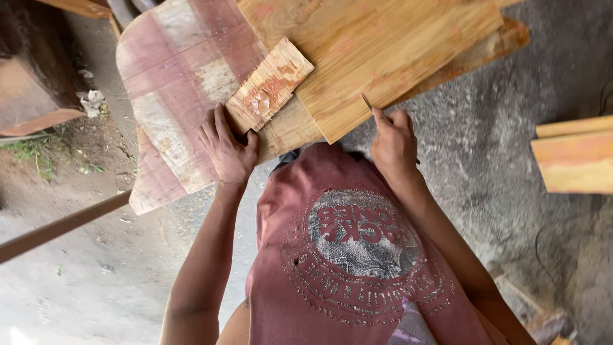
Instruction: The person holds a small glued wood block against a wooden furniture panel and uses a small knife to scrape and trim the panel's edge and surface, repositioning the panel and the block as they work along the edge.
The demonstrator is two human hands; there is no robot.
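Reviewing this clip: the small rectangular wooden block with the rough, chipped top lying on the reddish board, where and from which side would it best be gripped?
Probably across its two long edges, near the free upper end, coming from above. The small rough-topped rectangular wooden block lies flat and tilted on the reddish worn wooden board. The left hand already covers its lower end, while the right hand holds a thin pencil-like stick against the pale wooden plank.

Both arms reach forward from the torso. The left hand (227, 148) lies flat, fingers spread. The right hand (393, 144) is curled in a pinch, forefinger extended.
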